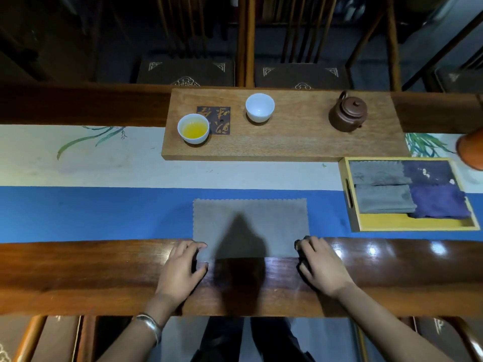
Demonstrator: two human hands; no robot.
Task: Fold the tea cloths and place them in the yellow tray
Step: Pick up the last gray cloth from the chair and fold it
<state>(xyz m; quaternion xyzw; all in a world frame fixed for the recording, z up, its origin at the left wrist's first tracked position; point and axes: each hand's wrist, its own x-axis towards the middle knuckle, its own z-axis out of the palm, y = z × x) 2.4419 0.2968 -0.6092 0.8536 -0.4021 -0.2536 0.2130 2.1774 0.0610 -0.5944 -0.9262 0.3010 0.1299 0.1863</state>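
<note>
- Cloth, grey-brown with a pinked edge, lies spread flat; far part on the blue runner, near edge over the polished wooden table rim.
- Left hand at the cloth's near-left corner: thumb and forefinger pinch that corner, other fingers loosely curled, palm down on the wood. A metal bangle sits on that wrist.
- Right hand at the cloth's near-right corner: fingers curled over the edge, touching it. Cannot tell whether the corner is actually pinched or only pressed.
- Dark shadow falls across the cloth's middle and the wood just nearer than it.
- Yellow tray right of the cloth and apart from it; it holds four folded cloths: two grey on the side nearer the cloth, two dark purple-blue on the far side. A strip of bare yellow floor shows along the tray's near edge.
- Wooden board beyond the cloth, its right end touching the tray's far corner.
- On the board: cup of yellow tea to the left, empty white cup straight beyond the cloth, brown clay teapot to the right.
</note>
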